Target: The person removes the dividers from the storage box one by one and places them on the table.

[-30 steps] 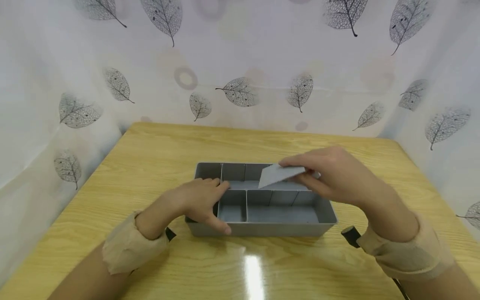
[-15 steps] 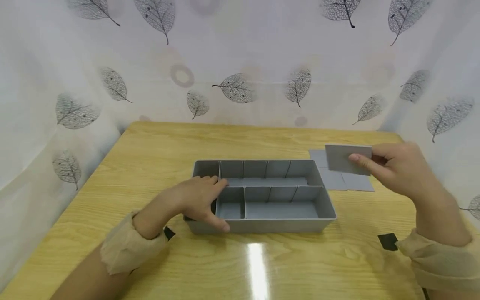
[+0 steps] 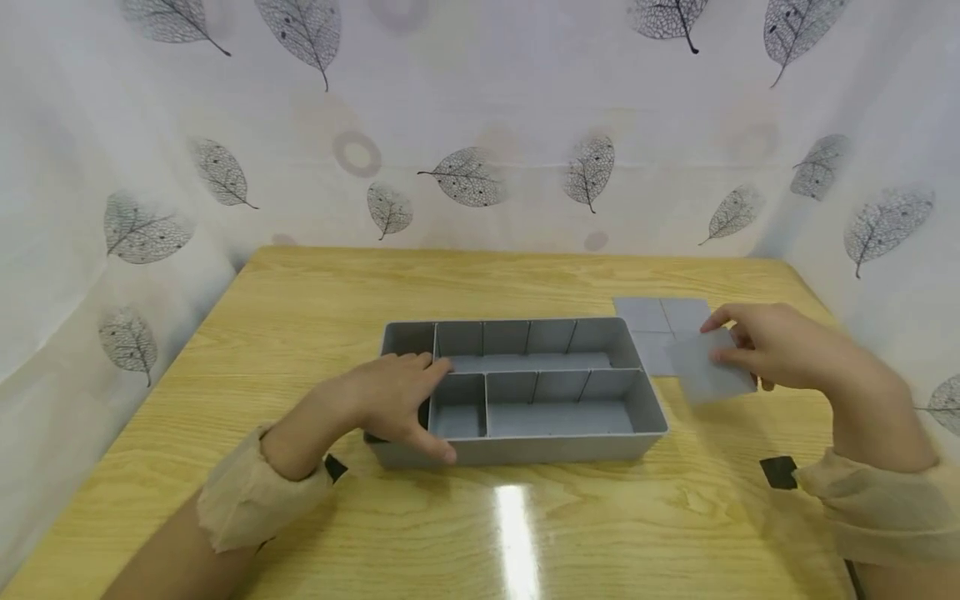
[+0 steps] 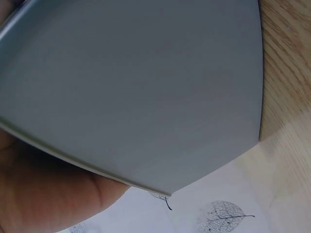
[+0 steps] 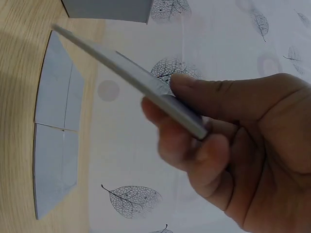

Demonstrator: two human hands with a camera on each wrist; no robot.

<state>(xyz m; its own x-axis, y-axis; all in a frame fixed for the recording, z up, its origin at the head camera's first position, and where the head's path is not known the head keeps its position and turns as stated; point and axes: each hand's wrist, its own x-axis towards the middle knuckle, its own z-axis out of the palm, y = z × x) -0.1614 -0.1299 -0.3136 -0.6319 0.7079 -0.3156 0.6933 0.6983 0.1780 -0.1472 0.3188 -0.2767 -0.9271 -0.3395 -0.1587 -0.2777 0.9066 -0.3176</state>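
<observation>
The left forearm (image 3: 183, 554) reaches in from the lower left, its left hand (image 3: 397, 398) palm down with the thumb spread away from the fingers. The right forearm (image 3: 903, 575) rises from the lower right and bends at the right wrist (image 3: 888, 425), the right hand (image 3: 776, 346) turned inward and pinching, thumb opposite curled fingers.

White glare (image 3: 516, 533) streaks the bright table (image 3: 315, 300), while the held panel (image 3: 703, 379) blurs.
</observation>
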